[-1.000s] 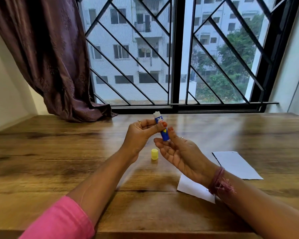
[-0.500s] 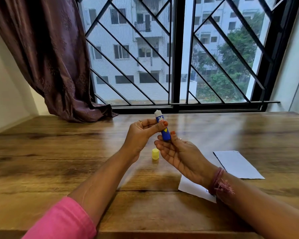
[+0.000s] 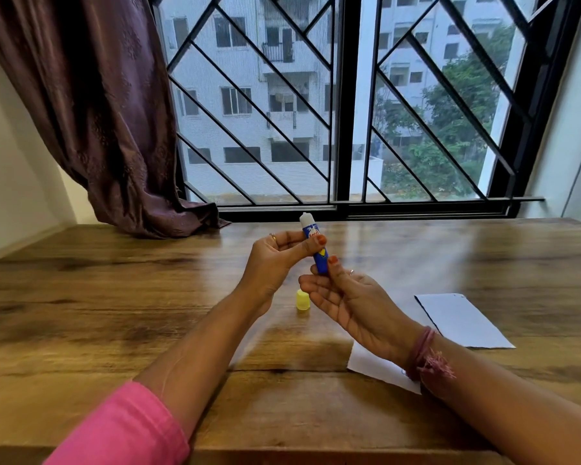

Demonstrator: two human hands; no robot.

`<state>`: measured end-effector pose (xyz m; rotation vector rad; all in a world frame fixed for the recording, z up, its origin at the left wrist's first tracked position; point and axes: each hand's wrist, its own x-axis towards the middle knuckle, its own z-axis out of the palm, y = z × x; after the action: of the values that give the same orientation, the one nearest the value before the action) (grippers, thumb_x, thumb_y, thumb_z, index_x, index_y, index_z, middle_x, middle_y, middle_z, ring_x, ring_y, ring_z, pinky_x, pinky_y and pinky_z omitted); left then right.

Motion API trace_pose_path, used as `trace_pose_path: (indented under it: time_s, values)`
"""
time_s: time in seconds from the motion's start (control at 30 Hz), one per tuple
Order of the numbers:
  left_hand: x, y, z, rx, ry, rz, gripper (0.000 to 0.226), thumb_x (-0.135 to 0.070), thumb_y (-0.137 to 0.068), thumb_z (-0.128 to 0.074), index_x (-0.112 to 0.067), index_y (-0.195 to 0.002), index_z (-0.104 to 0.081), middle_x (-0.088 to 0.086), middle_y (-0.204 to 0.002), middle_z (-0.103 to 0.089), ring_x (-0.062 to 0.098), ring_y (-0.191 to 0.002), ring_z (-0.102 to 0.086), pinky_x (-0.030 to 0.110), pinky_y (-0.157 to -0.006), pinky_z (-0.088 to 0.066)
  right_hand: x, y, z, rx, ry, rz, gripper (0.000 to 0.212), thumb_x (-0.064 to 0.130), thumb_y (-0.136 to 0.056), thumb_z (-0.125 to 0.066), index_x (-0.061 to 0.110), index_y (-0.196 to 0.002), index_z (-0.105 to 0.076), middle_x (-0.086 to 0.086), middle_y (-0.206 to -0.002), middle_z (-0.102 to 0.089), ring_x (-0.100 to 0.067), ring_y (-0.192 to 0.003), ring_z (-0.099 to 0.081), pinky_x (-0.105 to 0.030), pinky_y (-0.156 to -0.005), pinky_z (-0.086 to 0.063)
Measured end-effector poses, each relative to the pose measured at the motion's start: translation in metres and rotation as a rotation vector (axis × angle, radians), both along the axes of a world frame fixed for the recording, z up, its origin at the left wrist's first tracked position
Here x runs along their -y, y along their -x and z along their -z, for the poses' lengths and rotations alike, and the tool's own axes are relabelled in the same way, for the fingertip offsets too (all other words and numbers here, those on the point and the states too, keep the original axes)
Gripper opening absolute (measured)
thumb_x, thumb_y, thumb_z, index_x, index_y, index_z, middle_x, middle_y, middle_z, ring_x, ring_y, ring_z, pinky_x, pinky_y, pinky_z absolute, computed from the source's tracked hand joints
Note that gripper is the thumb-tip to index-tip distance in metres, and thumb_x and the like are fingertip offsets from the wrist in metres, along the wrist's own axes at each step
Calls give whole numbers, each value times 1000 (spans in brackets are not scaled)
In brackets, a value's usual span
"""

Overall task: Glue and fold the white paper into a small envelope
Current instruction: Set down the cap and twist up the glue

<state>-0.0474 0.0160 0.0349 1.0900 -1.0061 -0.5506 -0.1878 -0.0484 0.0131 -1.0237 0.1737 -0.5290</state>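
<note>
A blue glue stick [image 3: 312, 236] with its white tip exposed stands upright above the table's middle. My left hand [image 3: 275, 260] pinches its body between thumb and fingers. My right hand [image 3: 353, 303] grips its lower end with thumb and fingertips, palm up. The yellow cap [image 3: 302, 299] stands on the wooden table [image 3: 114, 297] just below my hands. The white paper [image 3: 463, 322] lies flat to the right, and my right wrist hides its middle; a corner of the white paper [image 3: 376, 367] shows under my forearm.
A dark purple curtain [image 3: 114, 129] hangs at the back left and rests on the table's far edge. A barred window [image 3: 346, 105] runs along the back. White walls close both sides.
My right fingers have closed onto the glue stick's lower end. Both hands and the stick stay in nearly the same place.
</note>
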Motion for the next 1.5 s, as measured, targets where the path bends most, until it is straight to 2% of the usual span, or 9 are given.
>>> trace_pose_path:
  time_s: [0.1, 0.2, 0.33, 0.6, 0.77, 1.03, 1.27, 1.5]
  values:
    - [0, -1, 0, 7, -1, 2, 31, -33, -63, -80, -16, -89, -74, 3, -88, -76, 13, -90, -70, 17, -78, -51, 1, 0, 1, -2, -50, -26, 41, 33, -87, -52, 0, -107, -64, -16, -91, -74, -18, -81, -72, -23, -68, -58]
    - [0, -2, 0, -4, 7, 14, 32, -34, -62, -80, -16, -88, -74, 4, -89, -76, 15, -92, -70, 19, -80, -52, 2, 1, -1, 25, -28, 2, 35, 28, -80, -62, 3, -104, -68, -14, -93, -73, -15, -81, -71, -22, -70, -57]
    - [1, 0, 2, -1, 0, 13, 38, -33, -63, -80, -11, -93, -73, 6, -92, -75, 18, -94, -70, 23, -83, -52, 1, 2, -2, 49, -8, 42, 43, 14, -75, -68, 0, -115, -57, -13, -94, -73, -15, -84, -72, -21, -69, -57]
    - [1, -1, 2, -5, -4, -3, 42, -36, -61, -81, -11, -94, -72, 3, -90, -76, 15, -93, -70, 19, -79, -52, 0, 1, 0, 17, 24, 22, 40, 29, -84, -57, -1, -111, -58, -18, -100, -73, -20, -93, -71, -21, -71, -56]
    - [0, -1, 2, -9, 4, 16, 33, -35, -60, -81, -16, -86, -74, 2, -87, -76, 13, -89, -70, 16, -76, -51, 2, -1, 2, -1, -7, -39, 44, 36, -88, -50, -2, -109, -60, -19, -101, -72, -23, -96, -71, -23, -71, -57]
    - [-1, 0, 1, 25, -1, 5, 32, -35, -61, -80, -17, -88, -74, 4, -90, -76, 16, -93, -70, 22, -82, -51, 2, 1, -1, 15, 0, 20, 41, 20, -75, -69, 1, -110, -60, -16, -99, -73, -17, -90, -72, -22, -72, -57]
    - [-1, 1, 1, 26, -4, 12, 29, -34, -61, -81, -19, -85, -75, 2, -89, -76, 13, -90, -70, 16, -75, -52, 0, 2, -1, -19, 42, 48, 30, 19, -86, -59, 0, -110, -58, -15, -95, -74, -17, -89, -72, -22, -72, -57]
    - [-1, -1, 2, 16, -6, 23, 23, -34, -60, -82, -23, -80, -77, 1, -86, -76, 12, -89, -70, 19, -78, -51, -3, 1, -2, -39, 28, -12, 40, 30, -93, -48, -3, -114, -57, -15, -93, -74, -19, -88, -72, -22, -71, -58]
